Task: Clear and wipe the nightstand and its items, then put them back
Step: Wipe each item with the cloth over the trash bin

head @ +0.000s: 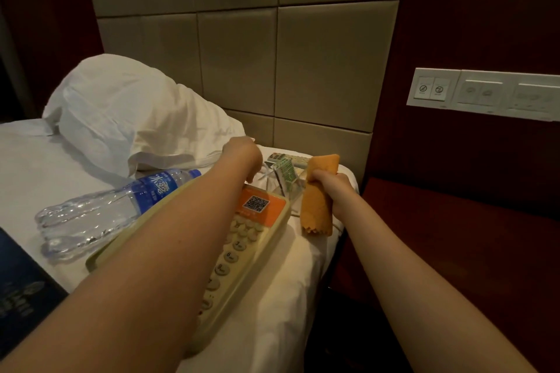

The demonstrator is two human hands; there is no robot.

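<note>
View from a head camera down onto a white-sheeted bed (45, 166) with cleared items lying on it. A cream push-button telephone with an orange QR-code label (242, 239) lies in the middle. Its long axis runs from the viewer away and slightly rightward, almost parallel to the left forearm stretched over it.

The left hand (242, 154) hangs past the telephone's far end with its wrist bent down over small clutter. Its fingers are hidden, so I cannot tell whether it holds anything. The right hand (330, 188), just right of the telephone's far end, grips a rolled orange cleaning cloth (318, 206) held upright.

Beyond the telephone lie a green-and-white sachet (285, 171) and a pale remote control (288, 157). Left of the telephone lie two clear plastic water bottles with blue labels (121, 206), and a white pillow (130, 118) sits further back.

The dark reddish-brown wooden nightstand worktop (454, 221) stands to the right of the telephone, past the bed's edge. The cloth-holding right hand looks much the nearer to it, so wiping it likely falls to that hand.
</note>
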